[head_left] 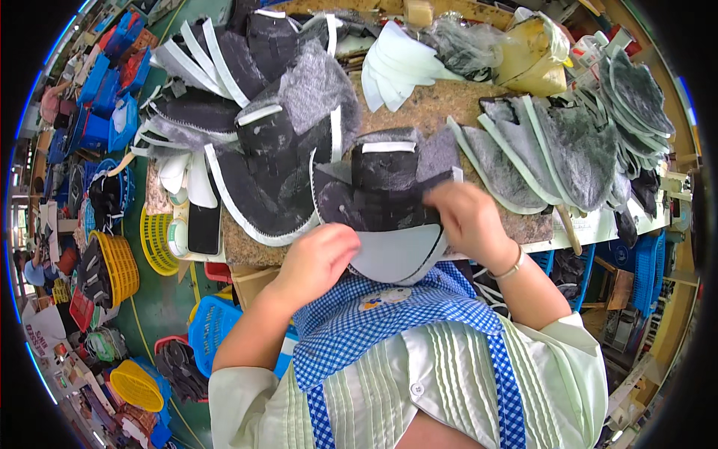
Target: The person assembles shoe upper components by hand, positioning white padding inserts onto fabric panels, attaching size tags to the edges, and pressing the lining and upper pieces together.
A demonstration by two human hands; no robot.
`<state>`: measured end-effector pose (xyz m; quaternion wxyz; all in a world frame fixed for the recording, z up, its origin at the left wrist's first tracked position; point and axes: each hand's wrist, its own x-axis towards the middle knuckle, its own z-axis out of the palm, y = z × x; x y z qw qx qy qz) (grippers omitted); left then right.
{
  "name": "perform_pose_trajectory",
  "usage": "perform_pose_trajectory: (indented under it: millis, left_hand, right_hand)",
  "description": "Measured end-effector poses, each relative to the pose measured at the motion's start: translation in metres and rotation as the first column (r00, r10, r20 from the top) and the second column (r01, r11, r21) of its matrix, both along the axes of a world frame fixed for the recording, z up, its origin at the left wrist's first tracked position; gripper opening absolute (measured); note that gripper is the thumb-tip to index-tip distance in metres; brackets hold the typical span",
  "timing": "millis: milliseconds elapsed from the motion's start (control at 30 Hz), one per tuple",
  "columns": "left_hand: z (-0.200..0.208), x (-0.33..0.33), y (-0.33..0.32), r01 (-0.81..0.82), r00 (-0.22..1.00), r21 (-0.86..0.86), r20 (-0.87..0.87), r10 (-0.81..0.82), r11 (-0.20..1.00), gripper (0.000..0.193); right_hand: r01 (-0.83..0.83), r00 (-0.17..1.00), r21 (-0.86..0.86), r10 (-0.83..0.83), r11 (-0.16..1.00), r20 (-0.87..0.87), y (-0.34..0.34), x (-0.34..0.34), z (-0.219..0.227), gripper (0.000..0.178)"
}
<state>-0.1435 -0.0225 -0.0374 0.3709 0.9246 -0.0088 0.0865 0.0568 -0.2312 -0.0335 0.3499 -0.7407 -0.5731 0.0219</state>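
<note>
A black shoe upper with grey fleece lining and a white strip lies at the table's near edge in front of me. Across its near end sits a pale curved toe piece, overhanging the edge above my apron. My left hand is closed, its fingertips pinching the left corner of the toe piece beside the upper. On the other side, my right hand has its fingers curled over the upper's right edge; they are slightly blurred. To the left lies another black upper with a white band along its curved edge.
Stacked grey fleece pieces with pale edges cover the table's right side. Several white toe pieces lie fanned at the back, near a yellow container. A phone rests at the left edge. Yellow and blue baskets stand below.
</note>
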Motion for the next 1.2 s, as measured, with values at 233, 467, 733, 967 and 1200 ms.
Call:
perform_pose_trajectory:
  millis: [233,467,733,967,1200]
  left_hand:
    - [-0.007,0.08,0.011,-0.492,0.864,-0.322,-0.062,0.5,0.809,0.038]
    - [0.008,0.072,0.006,-0.371,0.928,-0.731,-0.266,0.262,0.573,0.023]
    - [0.042,0.066,-0.01,-0.261,0.947,-0.905,-0.173,0.27,0.336,0.019]
    - [0.045,0.064,-0.023,-0.176,0.934,-0.915,-0.039,0.355,0.363,0.017]
    - [0.029,0.055,-0.031,-0.114,0.838,-0.883,0.16,0.521,0.455,0.006]
  right_hand:
    - [0.309,0.45,-0.176,-0.307,0.935,-0.839,0.058,0.022,-0.007,0.029]
    - [0.201,0.279,-0.021,-0.077,0.979,-0.957,0.047,0.007,0.014,0.019]
    - [0.245,0.303,0.195,0.116,0.95,-0.946,0.046,-0.01,0.04,0.013]
    - [0.289,0.411,0.301,0.166,0.909,-0.897,0.047,-0.019,0.039,0.01]
    - [0.051,0.783,0.226,0.102,0.973,-0.613,0.036,-0.018,0.071,0.017]
